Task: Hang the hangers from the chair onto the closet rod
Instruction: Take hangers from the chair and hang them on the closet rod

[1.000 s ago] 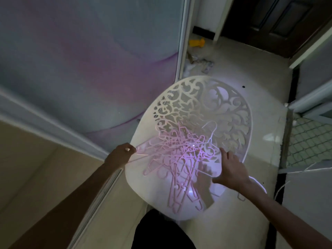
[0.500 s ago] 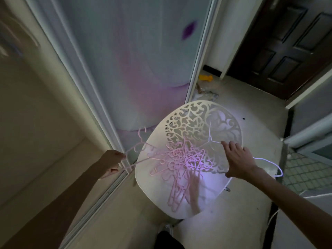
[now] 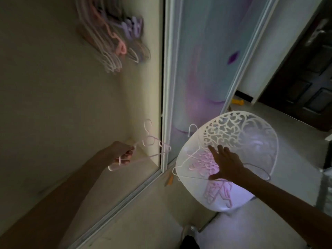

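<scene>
Inside the open closet, the left hand (image 3: 121, 154) grips a small bunch of pale pink hangers (image 3: 150, 147), fingers curled round their lower bars, hooks pointing up. Higher in the closet a blurred cluster of hung hangers (image 3: 115, 40) shows in pink and purple; the rod itself cannot be made out. To the right, the white chair (image 3: 251, 146) with its cut-out back carries a tangled pile of pink hangers (image 3: 203, 159) on its seat. The right hand (image 3: 227, 163) lies spread over that pile, fingers straight, touching a thin white hanger (image 3: 193, 128) whose hook rises past the seat's edge.
</scene>
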Demonstrator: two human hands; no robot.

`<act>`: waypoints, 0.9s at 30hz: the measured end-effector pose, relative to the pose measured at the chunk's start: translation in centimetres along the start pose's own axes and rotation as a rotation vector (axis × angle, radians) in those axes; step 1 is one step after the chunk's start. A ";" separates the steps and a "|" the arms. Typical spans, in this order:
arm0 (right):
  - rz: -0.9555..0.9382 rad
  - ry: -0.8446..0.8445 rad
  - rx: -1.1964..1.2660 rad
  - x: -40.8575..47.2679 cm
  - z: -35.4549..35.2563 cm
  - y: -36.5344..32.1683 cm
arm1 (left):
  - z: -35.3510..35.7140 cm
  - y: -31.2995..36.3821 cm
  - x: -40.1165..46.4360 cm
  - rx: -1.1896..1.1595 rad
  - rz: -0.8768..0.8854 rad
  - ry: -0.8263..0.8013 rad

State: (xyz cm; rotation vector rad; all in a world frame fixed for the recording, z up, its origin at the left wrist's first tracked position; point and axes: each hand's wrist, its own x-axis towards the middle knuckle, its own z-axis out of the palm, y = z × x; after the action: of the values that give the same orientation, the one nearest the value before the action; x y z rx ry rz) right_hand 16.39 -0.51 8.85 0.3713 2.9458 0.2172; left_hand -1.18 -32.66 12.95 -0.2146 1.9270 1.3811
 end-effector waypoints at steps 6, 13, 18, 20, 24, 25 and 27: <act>-0.079 0.209 0.128 2.3 -8.3 -12.1 | -9.1 -1.0 -5.8 -0.245 0.045 -0.050; -0.133 0.293 0.308 8.8 -16.5 -19.8 | -15.3 1.4 -9.7 -0.174 0.142 0.207; -0.271 0.459 0.341 13.9 -24.2 -24.2 | -19.3 5.1 -9.5 -0.154 0.147 0.387; -0.302 0.517 0.367 16.1 -27.4 -25.4 | -20.6 7.2 -9.1 -0.175 0.173 0.463; -0.366 0.607 0.371 20.1 -32.5 -27.0 | -22.4 11.2 -8.8 -0.196 0.225 0.609; -0.368 0.623 0.366 21.0 -33.6 -27.3 | -22.8 12.1 -8.7 -0.209 0.240 0.632; -0.383 0.669 0.366 23.3 -35.6 -28.1 | -23.6 13.9 -8.2 -0.192 0.257 0.670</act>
State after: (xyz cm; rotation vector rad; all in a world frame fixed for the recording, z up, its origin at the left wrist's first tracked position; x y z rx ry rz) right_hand -18.78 -25.80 35.63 -0.2993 3.6280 -0.3166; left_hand -13.66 -49.83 32.05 -0.6023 2.4185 1.8301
